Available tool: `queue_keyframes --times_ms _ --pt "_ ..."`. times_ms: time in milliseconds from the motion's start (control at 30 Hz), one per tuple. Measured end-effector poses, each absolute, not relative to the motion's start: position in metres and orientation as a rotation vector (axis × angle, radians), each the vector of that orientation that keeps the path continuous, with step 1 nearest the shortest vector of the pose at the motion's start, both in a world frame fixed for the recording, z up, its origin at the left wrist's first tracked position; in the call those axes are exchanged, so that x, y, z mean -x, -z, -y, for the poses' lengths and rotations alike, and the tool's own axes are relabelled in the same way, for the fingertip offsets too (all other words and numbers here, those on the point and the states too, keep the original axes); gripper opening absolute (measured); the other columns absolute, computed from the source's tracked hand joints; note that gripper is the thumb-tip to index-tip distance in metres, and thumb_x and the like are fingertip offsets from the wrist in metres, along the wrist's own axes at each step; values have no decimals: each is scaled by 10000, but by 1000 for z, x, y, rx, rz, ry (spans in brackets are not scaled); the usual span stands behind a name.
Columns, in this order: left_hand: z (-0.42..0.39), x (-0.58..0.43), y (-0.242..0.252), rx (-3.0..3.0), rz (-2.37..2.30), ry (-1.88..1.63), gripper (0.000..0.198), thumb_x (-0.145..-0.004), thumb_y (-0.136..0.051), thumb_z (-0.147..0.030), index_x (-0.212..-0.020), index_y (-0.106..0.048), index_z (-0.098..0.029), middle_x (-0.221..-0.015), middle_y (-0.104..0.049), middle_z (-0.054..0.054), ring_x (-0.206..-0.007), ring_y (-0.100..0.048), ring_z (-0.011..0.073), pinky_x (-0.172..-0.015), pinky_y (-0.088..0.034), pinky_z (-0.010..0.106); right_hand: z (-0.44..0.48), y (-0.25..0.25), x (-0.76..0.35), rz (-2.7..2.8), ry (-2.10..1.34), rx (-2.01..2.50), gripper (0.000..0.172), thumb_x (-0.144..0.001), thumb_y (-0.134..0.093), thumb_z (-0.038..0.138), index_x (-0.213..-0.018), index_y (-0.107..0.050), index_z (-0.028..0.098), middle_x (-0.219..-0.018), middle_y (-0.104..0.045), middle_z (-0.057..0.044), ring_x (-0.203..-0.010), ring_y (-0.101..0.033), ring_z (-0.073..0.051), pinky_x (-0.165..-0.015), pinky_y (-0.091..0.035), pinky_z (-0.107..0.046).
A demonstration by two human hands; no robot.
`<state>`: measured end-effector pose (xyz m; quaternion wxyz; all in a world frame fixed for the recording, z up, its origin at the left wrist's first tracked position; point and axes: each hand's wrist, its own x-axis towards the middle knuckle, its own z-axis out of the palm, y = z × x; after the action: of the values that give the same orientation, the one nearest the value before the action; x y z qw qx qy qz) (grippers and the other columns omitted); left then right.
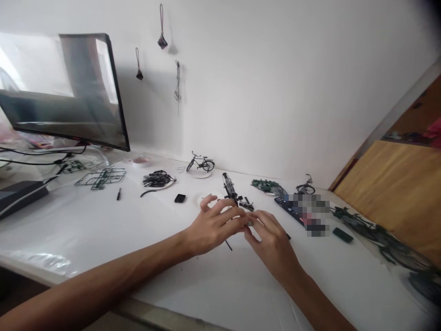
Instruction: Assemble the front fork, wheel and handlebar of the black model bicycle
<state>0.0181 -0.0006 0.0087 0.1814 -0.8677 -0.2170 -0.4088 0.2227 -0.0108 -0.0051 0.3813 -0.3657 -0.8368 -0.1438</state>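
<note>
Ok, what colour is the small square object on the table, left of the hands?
Black; the small square object shows best in the head view.

Fingers of the left hand (214, 226) and right hand (272, 235) hide most of whatever's between them; too small to ID, grip unclear. Forearms (113, 279) run out of frame at the bottom. Phone (288, 209) partly pixelated. Monitor (62, 103) and grey box (25, 200) clipped at left edge. Dark bicycle parts (358, 221) far right blurred.
</note>
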Motion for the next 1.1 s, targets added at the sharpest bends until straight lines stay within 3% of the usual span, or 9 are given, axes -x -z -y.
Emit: queue_keyframes --times_ms 200,400,600,767,1100 --pt "-5 -14 -9 2470 680 1268 66 -960 -560 -183 -976 -609 -224 -862 -724 -7 -1090 -579 201 -987 -183 396 13 -1 -220 2104 429 956 236 -860 -596 84 -1058 -626 209 -933 -678 -65 -944 -631 -245 -966 -492 -468" --pt "-9 -9 -13 2519 601 1370 96 -941 -576 -182 -1016 -623 -221 -929 -731 20 -897 -628 163 -902 -328 346 15 -6 -222 2057 401 936 233 -872 -609 93 -1078 -620 200 -965 -695 -70 -949 -644 -219 -998 -495 -457" --pt "-8 -8 -18 2591 674 1425 59 -951 -559 -150 -970 -599 -188 -888 -723 12 -787 -621 133 -846 -345 328 18 -8 -230 1990 101 985 158 -873 -664 185 -1022 -661 237 -945 -729 -37 -895 -685 -204 -847 -558 -373" --pt "0 -11 -17 2733 1056 1712 77 -972 -539 -195 -951 -613 -202 -902 -699 6 -830 -591 133 -829 -373 306 25 -15 -232 1863 -194 1096 102 -852 -693 230 -953 -696 233 -910 -731 -19 -827 -688 -183 -763 -565 -299" --pt "-2 -15 -13 2895 1478 2433 179 -948 -568 -321 -915 -603 -149 -828 -608 33 -754 -542 121 -717 -462 257 37 -19 -228 1874 -327 1067 192 -909 -601 244 -1091 -664 248 -997 -721 -6 -915 -671 -161 -817 -525 -251"
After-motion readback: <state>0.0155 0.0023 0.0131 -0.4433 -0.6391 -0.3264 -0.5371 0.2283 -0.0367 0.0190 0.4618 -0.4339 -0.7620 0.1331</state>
